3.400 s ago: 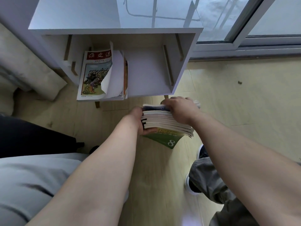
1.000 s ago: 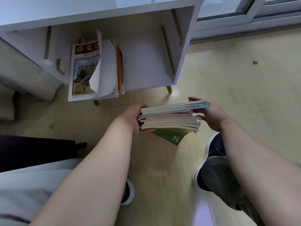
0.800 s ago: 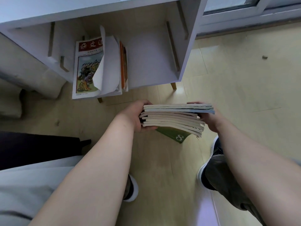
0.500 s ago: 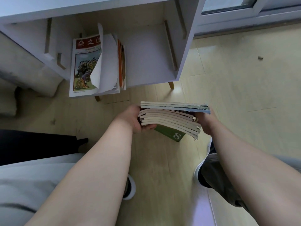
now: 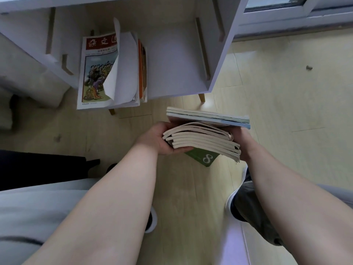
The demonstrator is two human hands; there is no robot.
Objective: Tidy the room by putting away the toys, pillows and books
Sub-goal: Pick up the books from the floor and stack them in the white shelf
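A stack of several thin books [image 5: 204,137] hangs above the floor in front of the white cabinet [image 5: 219,60]. Its lowest book has a green cover with a white 8. My left hand [image 5: 158,139] grips the stack's left end, thumb under it. My right hand [image 5: 241,138] holds the right end and is mostly hidden behind the pages. Inside the cabinet's open compartment, a few books [image 5: 112,69] stand at the left, the front one with a red title band and a loose white page folded over it.
The right part of the cabinet's compartment [image 5: 172,60] holds nothing. A window frame [image 5: 286,14] runs along the back right. My legs and shoes [image 5: 246,205] are on the wooden floor below the stack. A grey cushion-like shape [image 5: 24,77] lies at the left.
My right hand has shifted from the top of the stack to its right end, and the stack's right side has tilted down a little. The two top books now lie apart from the rest.
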